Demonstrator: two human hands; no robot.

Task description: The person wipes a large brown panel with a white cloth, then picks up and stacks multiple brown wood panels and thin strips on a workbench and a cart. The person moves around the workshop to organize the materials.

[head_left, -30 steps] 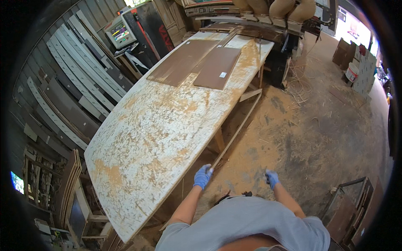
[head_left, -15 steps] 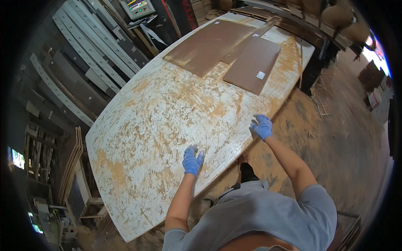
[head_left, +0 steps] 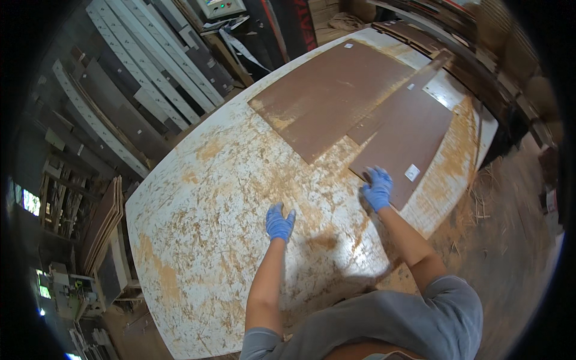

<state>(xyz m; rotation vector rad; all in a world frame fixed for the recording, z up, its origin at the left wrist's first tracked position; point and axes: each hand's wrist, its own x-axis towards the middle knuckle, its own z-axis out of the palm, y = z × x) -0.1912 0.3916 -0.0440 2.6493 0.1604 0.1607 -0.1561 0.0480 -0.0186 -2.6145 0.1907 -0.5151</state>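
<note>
The left hand (head_left: 279,222), spread and empty, hangs over the dusty table (head_left: 207,234); the spread right hand (head_left: 377,188) maybe touches the right brown board (head_left: 411,132).

Smooth matt panel (head_left: 414,135), apparently wood, and rough, scuffed white tabletop (head_left: 219,207)

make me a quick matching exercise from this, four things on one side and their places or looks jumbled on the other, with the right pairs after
Things
1. left hand
2. right hand
3. large brown panel
4. control box

Places or looks
A. at the near end of the right-hand brown panel
B. pale, cut off by the picture's top edge
C. in a blue glove, over the dusty white tabletop, clear of the panels
D. lying flat, beyond both hands

Pairs: 1-C, 2-A, 3-D, 4-B
</note>
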